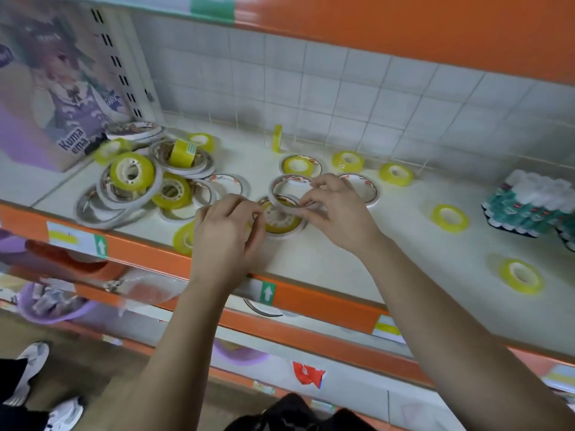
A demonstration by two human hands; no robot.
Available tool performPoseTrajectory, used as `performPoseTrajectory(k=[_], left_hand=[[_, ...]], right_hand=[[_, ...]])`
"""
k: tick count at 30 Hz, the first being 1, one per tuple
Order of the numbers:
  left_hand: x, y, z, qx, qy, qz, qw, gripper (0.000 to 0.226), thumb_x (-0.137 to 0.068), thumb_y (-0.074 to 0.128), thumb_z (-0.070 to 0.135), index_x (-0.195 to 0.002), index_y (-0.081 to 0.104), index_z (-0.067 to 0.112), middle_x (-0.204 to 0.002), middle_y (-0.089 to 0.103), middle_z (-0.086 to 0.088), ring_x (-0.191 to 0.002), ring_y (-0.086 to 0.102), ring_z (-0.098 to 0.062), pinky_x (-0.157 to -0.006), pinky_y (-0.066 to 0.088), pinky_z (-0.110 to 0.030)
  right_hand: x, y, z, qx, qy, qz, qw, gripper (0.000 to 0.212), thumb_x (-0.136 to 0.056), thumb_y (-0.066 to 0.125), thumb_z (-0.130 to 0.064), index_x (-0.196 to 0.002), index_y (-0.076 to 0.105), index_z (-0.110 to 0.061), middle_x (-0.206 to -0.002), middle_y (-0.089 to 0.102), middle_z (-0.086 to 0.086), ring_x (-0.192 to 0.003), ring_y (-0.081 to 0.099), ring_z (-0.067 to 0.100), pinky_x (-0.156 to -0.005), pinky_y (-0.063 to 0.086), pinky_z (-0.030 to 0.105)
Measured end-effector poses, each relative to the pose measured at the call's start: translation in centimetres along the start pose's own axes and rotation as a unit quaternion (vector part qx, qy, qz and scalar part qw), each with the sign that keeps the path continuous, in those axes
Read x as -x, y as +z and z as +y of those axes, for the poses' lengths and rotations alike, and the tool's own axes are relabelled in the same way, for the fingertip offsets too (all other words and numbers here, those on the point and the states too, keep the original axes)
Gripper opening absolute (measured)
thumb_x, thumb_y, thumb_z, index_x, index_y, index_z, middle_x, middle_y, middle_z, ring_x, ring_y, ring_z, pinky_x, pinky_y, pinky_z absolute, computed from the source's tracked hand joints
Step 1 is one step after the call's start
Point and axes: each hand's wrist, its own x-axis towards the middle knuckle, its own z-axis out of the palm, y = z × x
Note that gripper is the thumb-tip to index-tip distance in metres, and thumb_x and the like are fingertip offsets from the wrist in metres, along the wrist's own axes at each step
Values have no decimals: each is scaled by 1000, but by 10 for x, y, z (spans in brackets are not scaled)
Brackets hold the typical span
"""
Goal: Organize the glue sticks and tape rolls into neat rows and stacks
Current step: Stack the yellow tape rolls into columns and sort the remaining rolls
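a white shop shelf (342, 265) with an orange front edge, seen from beside a person sorting stock. at far left stands a purple printed cardboard box (46, 88), and just beside it a jumbled heap of thin white tape rings and yellow tape rolls (130, 181), not yet sorted. at centre the left hand (227, 231) curls its fingers against the left rim of a small stack of tape rolls (281, 223), seemingly pinching it. the right hand (336, 219) pinches a thin white tape ring (275, 189) tilted onto that stack's far side. further right, loose yellow tape rolls (449, 217) lie well apart, and a teal-and-white bundle of glue sticks (529, 206) sits at far right. most of the job appears left.
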Motion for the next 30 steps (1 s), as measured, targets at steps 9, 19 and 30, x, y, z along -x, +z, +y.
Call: performPoseTrajectory(k=[9, 19, 30], left_hand=[[-13, 3, -3, 29, 37, -16, 999, 19, -87, 51, 24, -91, 68, 17, -89, 65, 3, -76, 61, -26, -75, 31, -30], [-57, 29, 47, 103, 122, -41, 986, 15, -83, 54, 21, -85, 68, 15, -80, 65, 2, -72, 64, -25, -69, 48, -39], [-96, 102, 97, -53, 206, -280, 936, 25, -92, 55, 30, -110, 65, 16, -114, 59, -7, -112, 53, -30, -85, 43, -38]], right_hand=[[1, -3, -4, -4, -39, 19, 999, 32, -87, 61, -43, -83, 66, -12, -84, 62, -2, -79, 59, 20, -78, 43, 32], [42, -61, 35, 26, 31, 122, 992, 27, -89, 60, -43, -87, 68, -18, -89, 64, -8, -86, 60, 20, -77, 46, 35], [116, -97, 63, 71, 129, 211, 966, 16, -88, 69, -31, -87, 69, -15, -91, 64, -4, -88, 62, 23, -77, 49, 39]])
